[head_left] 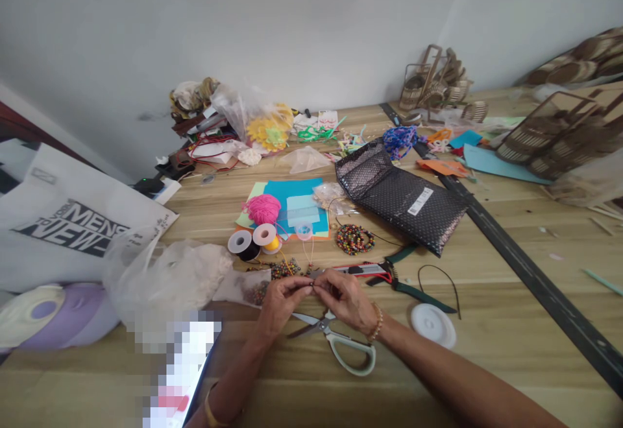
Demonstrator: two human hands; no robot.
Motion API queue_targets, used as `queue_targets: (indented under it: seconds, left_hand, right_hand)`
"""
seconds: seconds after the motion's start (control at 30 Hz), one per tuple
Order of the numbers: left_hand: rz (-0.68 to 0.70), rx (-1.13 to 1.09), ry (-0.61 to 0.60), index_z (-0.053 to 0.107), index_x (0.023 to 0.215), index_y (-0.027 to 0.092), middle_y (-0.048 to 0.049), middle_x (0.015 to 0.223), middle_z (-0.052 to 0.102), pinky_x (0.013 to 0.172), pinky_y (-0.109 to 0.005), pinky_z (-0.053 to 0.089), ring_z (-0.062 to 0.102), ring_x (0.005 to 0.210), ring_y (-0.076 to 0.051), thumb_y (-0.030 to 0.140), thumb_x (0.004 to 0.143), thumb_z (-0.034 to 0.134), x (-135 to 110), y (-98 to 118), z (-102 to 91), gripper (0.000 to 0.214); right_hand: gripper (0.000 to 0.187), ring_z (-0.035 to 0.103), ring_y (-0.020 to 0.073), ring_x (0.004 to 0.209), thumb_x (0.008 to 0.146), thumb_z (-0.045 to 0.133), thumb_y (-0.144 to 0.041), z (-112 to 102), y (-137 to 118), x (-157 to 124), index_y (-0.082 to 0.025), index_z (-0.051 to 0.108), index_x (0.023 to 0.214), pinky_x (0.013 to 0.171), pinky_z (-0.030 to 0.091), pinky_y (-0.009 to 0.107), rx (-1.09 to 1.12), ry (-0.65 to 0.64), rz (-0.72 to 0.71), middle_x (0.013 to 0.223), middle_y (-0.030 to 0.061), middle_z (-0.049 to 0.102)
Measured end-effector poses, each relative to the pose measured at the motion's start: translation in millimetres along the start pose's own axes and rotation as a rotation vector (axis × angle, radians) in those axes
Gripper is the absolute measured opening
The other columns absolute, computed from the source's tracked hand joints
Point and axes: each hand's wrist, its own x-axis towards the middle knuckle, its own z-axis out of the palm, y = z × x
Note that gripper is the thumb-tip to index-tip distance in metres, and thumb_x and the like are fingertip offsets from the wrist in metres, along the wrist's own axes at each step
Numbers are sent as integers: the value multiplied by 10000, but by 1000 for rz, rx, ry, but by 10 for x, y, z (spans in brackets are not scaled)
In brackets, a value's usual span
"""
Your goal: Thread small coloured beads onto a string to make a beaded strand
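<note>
Far left on the worktop (487, 324) lies a white printed bag (73, 233), then a crumpled plastic bag (165, 272) and a phone (185, 376) near the front edge. Next come two spools (250, 241), pink yarn (263, 209) behind them and loose beads (285, 268) just ahead of the hands.

The left hand (282, 298) comes in from below, wrist bent, thumb and forefinger clenched on a small piece (312, 283). It is too small to tell whether it is a bead or a knot. The piece sits just above the worktop, between the two hands, with the beads close behind it.

The right hand (348, 298) meets the left fingertip to fingertip, its grip pinched on the same piece. Its forearm lies slantwise across the worktop, with a beaded bracelet (376, 324) at the wrist.

From where I stand this looks like fine beadwork, at the stage of threading or tying off. Any further handling would call for steady fingertips and a firm pinch from one hand while the other lets go.

Scissors (341, 344) lie under the right wrist, their blades pointing left. Beyond the hands are a cutter (360, 270), a bead coil (354, 240) and green pliers (403, 282). Further right are a black mailer (403, 198), a white disc (433, 325), a dark strip (535, 279) that crosses the worktop, and baskets (559, 136) at the back.
</note>
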Motion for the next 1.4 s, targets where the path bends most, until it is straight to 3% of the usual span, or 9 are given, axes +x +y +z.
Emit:
queue_targets:
  seconds: [0.67,1.0,1.4]
  left_hand:
    - [91,144,-8,758,788,151,-65,797,771,704,-272,541,700,748,-208,290,725,654,-3,-2,-12,184]
    - [110,141,33,744,817,142,-65,775,771,696,-269,559,712,724,-200,263,724,649,1,4,-33,180]
    - [135,172,53,747,801,153,-61,777,771,682,-265,561,712,723,-198,243,717,652,-1,28,-31,155]
  right_hand:
    - [122,487,113,532,880,526,-195,4,11,0,-172,566,767,504,380,207,-5,-28,2,622,-3,545]
    - [154,455,97,514,879,509,-219,-29,-25,25,-165,559,745,481,372,187,107,-9,155,579,-20,506]
    - [135,470,95,511,863,518,-208,-20,-7,15,-165,558,742,491,376,188,105,-35,159,588,-21,517]
